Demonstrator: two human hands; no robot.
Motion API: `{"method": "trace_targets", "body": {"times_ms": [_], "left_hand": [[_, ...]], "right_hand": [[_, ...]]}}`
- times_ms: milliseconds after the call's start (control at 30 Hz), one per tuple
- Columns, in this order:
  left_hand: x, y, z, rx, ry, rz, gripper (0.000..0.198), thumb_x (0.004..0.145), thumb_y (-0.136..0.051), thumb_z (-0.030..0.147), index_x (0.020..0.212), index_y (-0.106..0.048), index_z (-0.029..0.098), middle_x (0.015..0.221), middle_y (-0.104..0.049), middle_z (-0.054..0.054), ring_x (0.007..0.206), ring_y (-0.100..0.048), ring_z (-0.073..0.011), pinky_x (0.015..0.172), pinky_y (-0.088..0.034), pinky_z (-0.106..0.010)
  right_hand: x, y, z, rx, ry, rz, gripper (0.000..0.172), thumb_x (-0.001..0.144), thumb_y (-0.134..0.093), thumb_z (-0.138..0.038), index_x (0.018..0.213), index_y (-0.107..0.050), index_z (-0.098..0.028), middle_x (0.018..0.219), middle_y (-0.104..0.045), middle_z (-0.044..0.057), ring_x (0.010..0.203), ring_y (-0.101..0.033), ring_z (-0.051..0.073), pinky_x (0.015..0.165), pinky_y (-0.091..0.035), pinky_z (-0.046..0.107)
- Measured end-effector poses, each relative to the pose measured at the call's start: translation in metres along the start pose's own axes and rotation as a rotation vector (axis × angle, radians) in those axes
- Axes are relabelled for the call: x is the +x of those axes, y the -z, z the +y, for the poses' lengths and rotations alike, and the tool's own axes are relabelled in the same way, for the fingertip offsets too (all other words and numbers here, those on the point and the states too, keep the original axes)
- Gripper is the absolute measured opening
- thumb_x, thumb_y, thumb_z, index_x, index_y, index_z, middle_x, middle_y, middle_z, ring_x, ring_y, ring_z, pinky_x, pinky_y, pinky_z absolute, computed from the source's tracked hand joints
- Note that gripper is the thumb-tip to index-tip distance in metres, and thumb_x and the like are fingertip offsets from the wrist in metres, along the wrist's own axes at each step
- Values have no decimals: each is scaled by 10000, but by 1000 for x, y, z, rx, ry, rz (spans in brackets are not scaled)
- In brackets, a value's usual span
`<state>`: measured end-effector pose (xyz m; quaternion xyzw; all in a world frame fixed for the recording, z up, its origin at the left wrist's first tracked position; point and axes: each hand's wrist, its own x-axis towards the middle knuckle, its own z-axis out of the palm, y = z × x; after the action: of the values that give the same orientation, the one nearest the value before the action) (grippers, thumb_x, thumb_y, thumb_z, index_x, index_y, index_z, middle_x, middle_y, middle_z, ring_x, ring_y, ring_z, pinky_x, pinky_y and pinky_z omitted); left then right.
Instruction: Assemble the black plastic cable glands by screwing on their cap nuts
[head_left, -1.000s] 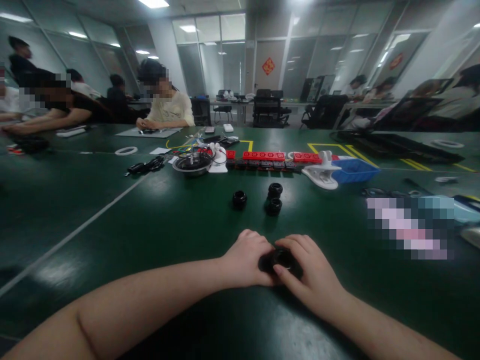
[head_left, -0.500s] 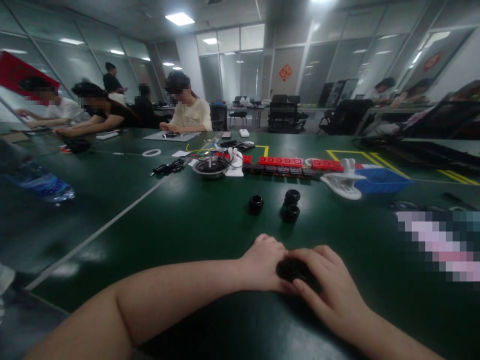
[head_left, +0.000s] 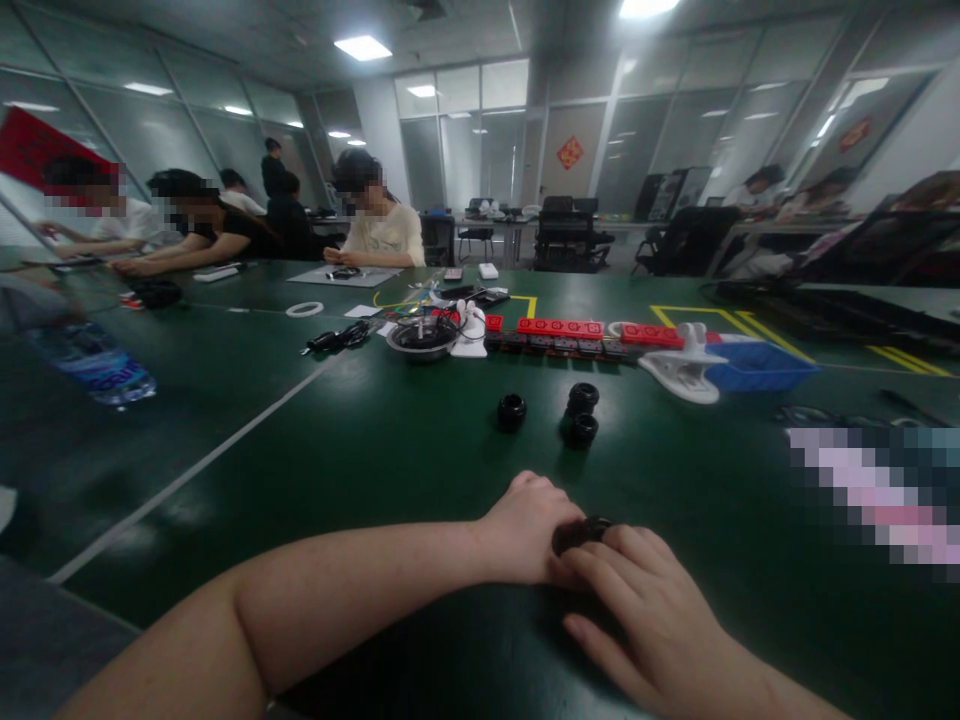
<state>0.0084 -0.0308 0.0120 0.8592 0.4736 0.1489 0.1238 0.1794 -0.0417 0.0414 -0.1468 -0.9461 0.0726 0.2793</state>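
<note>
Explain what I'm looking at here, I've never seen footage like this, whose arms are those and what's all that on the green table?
The camera sits on a person's head, looking forward and down, so the two bare arms are the wearer's own. The left hand and right hand close together around a small black ring-shaped part, mostly hidden between them. On the green table beyond lie three similar black parts, then red strips, a round metal dish, a blue tray and a water bottle at the left. Other people work at the far side.

Black round fittings (head_left: 577,414) sit on a dark green table (head_left: 375,450) with a blue tray (head_left: 757,365).
</note>
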Motion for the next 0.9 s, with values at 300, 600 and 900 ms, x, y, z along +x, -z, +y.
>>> {"method": "trace_targets", "body": {"times_ms": [300,600,900], "left_hand": [[-1,-1,-1,-50,12,23,319,626,-636,465,768,-550,193,769,-590,17,766,-517,-174,771,-335,-320],[-1,-3,1,-62,97,96,373,625,-631,535,716,-552,183,744,-572,5,752,-510,-178,742,-342,-317],[-1,-2,3,-80,93,96,325,613,-655,463,683,-523,175,694,-533,14,729,-485,-171,725,-349,-312]], "right_hand": [[-5,1,2,-50,39,57,205,826,-439,-217,994,-519,-130,758,-586,68,663,-489,173,590,-372,291],[-8,-3,13,-117,-14,94,264,831,-429,-222,1052,-503,-97,723,-574,75,645,-480,175,571,-366,303],[-8,-1,27,-140,-235,29,382,872,-341,-336,1099,-492,-69,775,-586,112,706,-464,215,622,-359,344]]}}
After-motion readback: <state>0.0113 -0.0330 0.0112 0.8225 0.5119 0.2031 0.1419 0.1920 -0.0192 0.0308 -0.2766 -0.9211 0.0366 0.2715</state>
